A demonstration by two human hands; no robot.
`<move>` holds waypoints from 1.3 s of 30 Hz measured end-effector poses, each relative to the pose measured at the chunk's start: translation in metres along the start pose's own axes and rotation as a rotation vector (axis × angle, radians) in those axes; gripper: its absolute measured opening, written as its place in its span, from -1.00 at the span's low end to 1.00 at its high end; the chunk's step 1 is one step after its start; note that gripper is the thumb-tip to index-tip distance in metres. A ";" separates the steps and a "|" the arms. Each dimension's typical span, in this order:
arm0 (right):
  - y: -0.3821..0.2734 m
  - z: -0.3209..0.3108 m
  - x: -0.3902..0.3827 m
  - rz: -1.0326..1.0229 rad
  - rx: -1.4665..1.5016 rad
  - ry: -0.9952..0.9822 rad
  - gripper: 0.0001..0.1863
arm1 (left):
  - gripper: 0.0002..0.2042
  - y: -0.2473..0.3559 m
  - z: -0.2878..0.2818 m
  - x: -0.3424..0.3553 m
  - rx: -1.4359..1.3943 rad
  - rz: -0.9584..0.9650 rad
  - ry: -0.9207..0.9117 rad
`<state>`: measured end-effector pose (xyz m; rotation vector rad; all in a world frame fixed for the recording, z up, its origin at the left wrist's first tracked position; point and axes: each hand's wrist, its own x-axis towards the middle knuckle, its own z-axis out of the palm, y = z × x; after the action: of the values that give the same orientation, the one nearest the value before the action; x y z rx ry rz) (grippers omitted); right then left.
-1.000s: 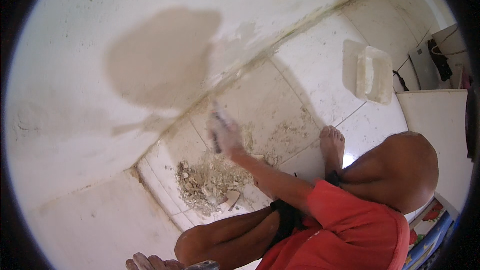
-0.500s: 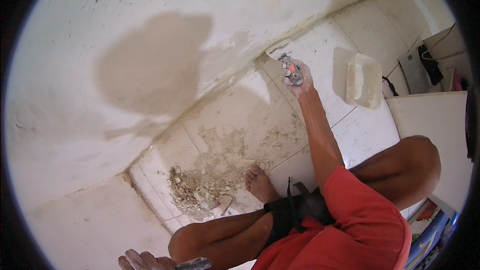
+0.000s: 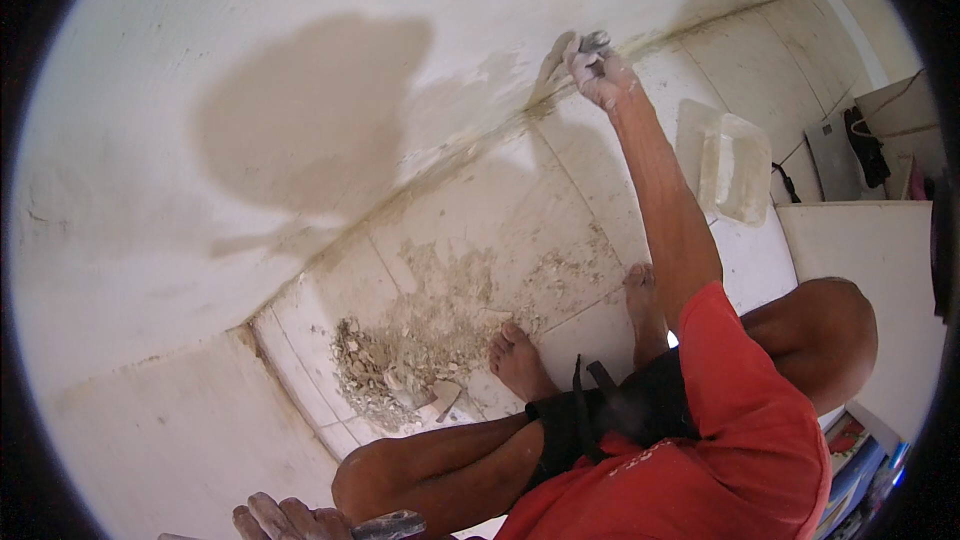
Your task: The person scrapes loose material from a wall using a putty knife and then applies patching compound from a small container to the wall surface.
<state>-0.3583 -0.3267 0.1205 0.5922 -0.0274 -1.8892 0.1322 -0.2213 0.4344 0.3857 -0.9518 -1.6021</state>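
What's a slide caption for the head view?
Squatting person's right hand presses a scraper at the wall-floor joint; debris pile on tiles, left hand low.

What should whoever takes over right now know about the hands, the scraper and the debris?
Right hand: stretched out to the foot of the wall, grip shut on a scraper whose blade meets the wall-floor joint.
Left hand: at the lower edge of the view, dusty, touching a dark tool; whether its grip is closed cannot be told.
Debris pile: on the floor tiles by the wall, in front of the bare feet, with dust spread toward the right.
Plastic tub: on the floor, right of the arm.
Done: loose plaster gathered in the pile.
Left: the joint under the blade looks dirty; pile not removed.
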 end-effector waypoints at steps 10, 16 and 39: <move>-0.010 0.063 -0.045 -0.183 0.018 -0.073 -0.84 | -0.79 -0.001 -0.012 0.006 0.066 -0.069 0.005; 0.000 -0.019 -0.091 -0.883 -1.099 0.168 -0.83 | -0.77 -0.004 -0.013 0.009 0.002 -0.036 0.016; 0.188 -0.175 -0.042 -0.760 -1.341 -0.098 -0.49 | -0.75 -0.009 -0.003 0.007 0.061 -0.064 0.030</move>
<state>-0.1117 -0.3199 0.0386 -0.4973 1.4459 -2.0963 0.1261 -0.2286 0.4275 0.4856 -0.9755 -1.6234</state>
